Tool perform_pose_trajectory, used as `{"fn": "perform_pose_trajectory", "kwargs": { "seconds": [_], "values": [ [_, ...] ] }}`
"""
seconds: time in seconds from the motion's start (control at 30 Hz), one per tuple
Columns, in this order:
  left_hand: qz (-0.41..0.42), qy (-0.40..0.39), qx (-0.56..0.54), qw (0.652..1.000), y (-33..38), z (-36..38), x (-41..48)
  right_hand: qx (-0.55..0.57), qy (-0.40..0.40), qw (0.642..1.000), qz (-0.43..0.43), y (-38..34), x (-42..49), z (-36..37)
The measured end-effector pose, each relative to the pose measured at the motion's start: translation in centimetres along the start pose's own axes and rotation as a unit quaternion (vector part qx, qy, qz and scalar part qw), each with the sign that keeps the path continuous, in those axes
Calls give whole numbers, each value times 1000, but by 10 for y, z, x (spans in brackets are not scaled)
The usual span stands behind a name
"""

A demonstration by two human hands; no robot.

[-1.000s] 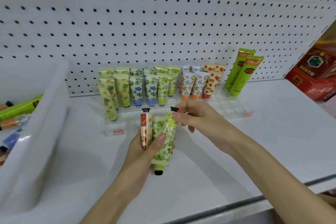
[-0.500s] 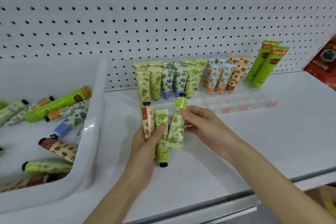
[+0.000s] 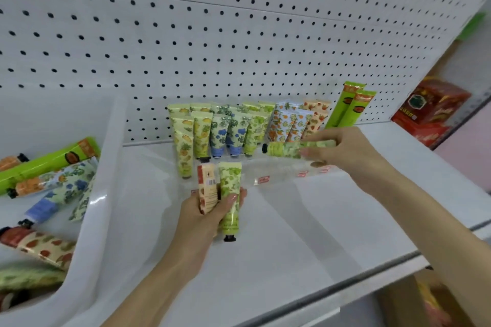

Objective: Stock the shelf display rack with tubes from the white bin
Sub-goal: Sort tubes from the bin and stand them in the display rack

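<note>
1. Head view, left of the frame: a white plastic bin (image 3: 103, 220) sits on the white metal shelf (image 3: 292, 252). Loose tubes lie in it, among them a long bright-green tube (image 3: 47, 162), a blue-flowered cream tube (image 3: 61, 188) and a red-spotted cream tube (image 3: 42, 247).
2. Lower centre: the left hand (image 3: 204, 218) has its fingers curled round two tubes held upright side by side, with the thumb lying across the front. One is a red-and-cream tube (image 3: 208, 186) with its black cap up. The other is a green leaf-printed tube (image 3: 229, 183) with its black cap down.
3. Centre, behind that hand: a clear acrylic tiered display rack (image 3: 281, 175) stands against the white perforated back panel (image 3: 212, 34). Rows of small printed tubes (image 3: 220, 130) stand in its back tiers, yellow at the left, then blue, green and orange. The front slots hold none.
4. Right of centre: the right hand (image 3: 356, 156) grips a second green leaf-printed tube (image 3: 287, 148) by its flat end. It is held level, black cap pointing left, above the rack's front tiers and just in front of the orange-printed tubes.
5. Further right: two tall bright-green tubes (image 3: 348, 109) stand at the rack's right end.
6. Right edge: a red cardboard box (image 3: 430, 109) sits on the shelf, well apart from the rack.
</note>
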State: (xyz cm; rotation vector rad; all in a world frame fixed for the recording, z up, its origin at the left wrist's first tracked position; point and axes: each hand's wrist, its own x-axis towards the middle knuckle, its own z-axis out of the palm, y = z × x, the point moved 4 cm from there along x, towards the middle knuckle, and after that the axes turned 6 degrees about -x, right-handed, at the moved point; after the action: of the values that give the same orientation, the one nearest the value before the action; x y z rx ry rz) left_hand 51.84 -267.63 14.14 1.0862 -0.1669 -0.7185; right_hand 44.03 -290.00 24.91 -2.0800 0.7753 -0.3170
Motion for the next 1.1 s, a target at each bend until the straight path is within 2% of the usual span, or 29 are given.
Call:
{"fn": "perform_pose_trajectory", "kwargs": {
  "seconds": [0.1,0.37,0.47,0.63,0.8,1.1],
  "values": [
    [7,-26,15,1000,-1,3,3,-77,48,994,-57,-14,16,-8],
    [19,-74,11,997,0,3,5,-263,-57,957,-113,-26,50,18],
    [20,-70,4,997,2,3,6,-316,-65,939,-123,-32,59,21],
    [8,-54,-18,998,3,3,8,-337,-42,931,-135,-42,69,21],
    [6,-50,-27,998,3,2,9,-401,-31,897,-182,-45,76,27],
    [0,-54,-36,998,1,0,11,-424,-32,876,-227,-44,91,32]
  ]
}}
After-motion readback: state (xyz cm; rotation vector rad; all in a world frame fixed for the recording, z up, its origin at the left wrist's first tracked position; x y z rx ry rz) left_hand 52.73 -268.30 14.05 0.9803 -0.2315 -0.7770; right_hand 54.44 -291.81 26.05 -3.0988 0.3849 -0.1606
